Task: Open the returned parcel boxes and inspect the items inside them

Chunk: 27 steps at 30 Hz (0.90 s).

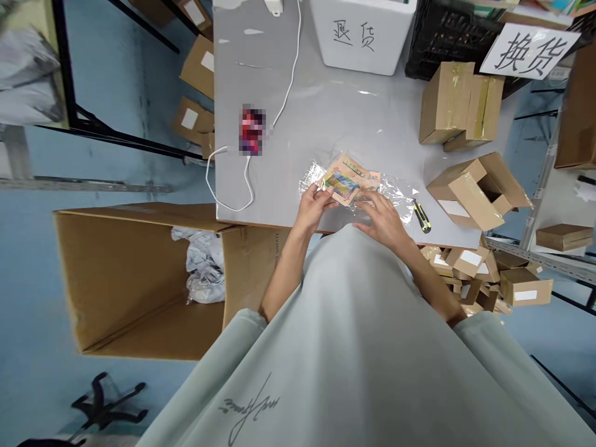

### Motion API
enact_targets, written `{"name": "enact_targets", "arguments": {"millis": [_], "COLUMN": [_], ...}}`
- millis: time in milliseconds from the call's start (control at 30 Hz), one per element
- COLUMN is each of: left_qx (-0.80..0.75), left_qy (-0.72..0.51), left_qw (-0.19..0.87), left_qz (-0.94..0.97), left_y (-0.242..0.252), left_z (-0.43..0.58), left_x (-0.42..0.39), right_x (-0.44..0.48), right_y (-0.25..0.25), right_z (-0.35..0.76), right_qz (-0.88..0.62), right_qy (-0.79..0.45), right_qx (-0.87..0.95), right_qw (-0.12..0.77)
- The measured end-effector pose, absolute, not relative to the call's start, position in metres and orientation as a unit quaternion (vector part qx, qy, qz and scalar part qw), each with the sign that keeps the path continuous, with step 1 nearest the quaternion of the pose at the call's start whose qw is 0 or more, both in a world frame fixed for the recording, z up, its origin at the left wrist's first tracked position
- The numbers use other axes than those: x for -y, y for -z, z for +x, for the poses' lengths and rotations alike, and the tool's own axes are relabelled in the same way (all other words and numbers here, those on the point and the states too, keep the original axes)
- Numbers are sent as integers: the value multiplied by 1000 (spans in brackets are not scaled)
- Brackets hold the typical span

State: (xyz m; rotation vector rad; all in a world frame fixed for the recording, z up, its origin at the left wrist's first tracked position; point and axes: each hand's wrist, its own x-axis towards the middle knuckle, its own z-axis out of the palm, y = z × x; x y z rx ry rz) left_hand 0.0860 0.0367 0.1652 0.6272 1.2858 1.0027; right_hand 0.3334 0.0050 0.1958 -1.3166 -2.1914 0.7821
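Note:
At the near edge of the grey table (pixel 261 180) both hands are on a flat orange printed packet (pixel 347 176) with a blue-and-yellow picture. My left hand (pixel 315 208) pinches its left corner between thumb and fingers. The fingers of my right hand (pixel 379 214) curl over its right part; what exactly they grip is partly hidden. Clear crinkled plastic wrap (pixel 395 192) lies under and around the packet. Just right of the wrap rests a yellow-and-black utility knife (pixel 421 216).
A white bin (pixel 363 37) and a black crate (pixel 431 46) stand at the back. Closed cartons (pixel 444 105) and an open carton (pixel 470 192) sit at right. A phone-like object (pixel 252 131) has white cables. A big open box (pixel 139 285) stands left, below the table.

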Motion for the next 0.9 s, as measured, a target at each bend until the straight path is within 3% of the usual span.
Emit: {"name": "enact_targets", "arguments": {"millis": [133, 367, 500, 600, 733, 900], "left_qx": [-576, -626, -665, -588, -494, -494], "left_qy": [-436, -350, -343, -370, -316, -328], "left_qw": [642, 648, 553, 506, 582, 614], "left_qz": [255, 256, 366, 511, 563, 521], "left_y": [-167, -155, -154, -172, -197, -199], "left_z": [88, 95, 101, 107, 119, 133], "left_x": [-40, -33, -27, -24, -27, -31], "right_x": [0, -17, -26, -30, -29, -22], "right_y": [-188, -187, -192, -197, -202, -207], "right_z": [338, 331, 332, 338, 346, 353], "right_qz": [-514, -510, -499, -485, -512, -577], "right_qy": [-286, -405, -417, -412, -382, -346], "right_qx": [764, 669, 680, 714, 720, 670], "right_qw": [264, 360, 339, 293, 272, 314]}}
